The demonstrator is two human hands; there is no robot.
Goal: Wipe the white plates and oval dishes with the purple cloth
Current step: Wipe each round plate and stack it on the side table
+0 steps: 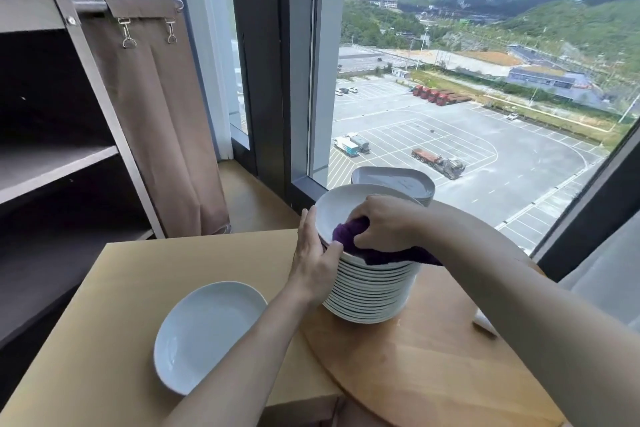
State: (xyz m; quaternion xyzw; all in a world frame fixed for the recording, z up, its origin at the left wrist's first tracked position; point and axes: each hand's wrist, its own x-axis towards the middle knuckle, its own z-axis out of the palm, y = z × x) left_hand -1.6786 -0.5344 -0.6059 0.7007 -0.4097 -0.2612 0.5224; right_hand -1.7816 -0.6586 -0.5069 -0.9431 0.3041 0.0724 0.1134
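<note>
Only the head view here, so clock directions run from the middle of the frame.

The tall stack of white plates (370, 291) sits around 5 o'clock, on a round wooden board (433, 357), close to the board's left rim. The top plate (341, 206) is tipped up toward the window. The right hand (384, 222) has its fingers curled tight round the bunched purple cloth (349, 236) and presses it into that plate's bowl. A tail of the cloth hangs over the near rim. The left hand (315, 253) holds the plate's left rim, fingers straight up along the outside and thumb hooked over the edge, touching the cloth.

A second, shorter stack of oval dishes (394, 184) stands just behind, between the plates and the window (450, 97).

One oval dish (204, 333) lies alone at 7 o'clock on the light wood table (156, 267), well apart from the stack. Its near rim comes close to the table's front edge. There's bare wood all along its left side out to the slanted left edge, and more between it and the far edge.

Past that far edge, at 9 to 10 o'clock, a grey shelf unit (69, 166) and a brown curtain (162, 121) stand near the table. At 4 o'clock a small white thing (485, 322) pokes out from behind the right forearm; can't tell what it is.
</note>
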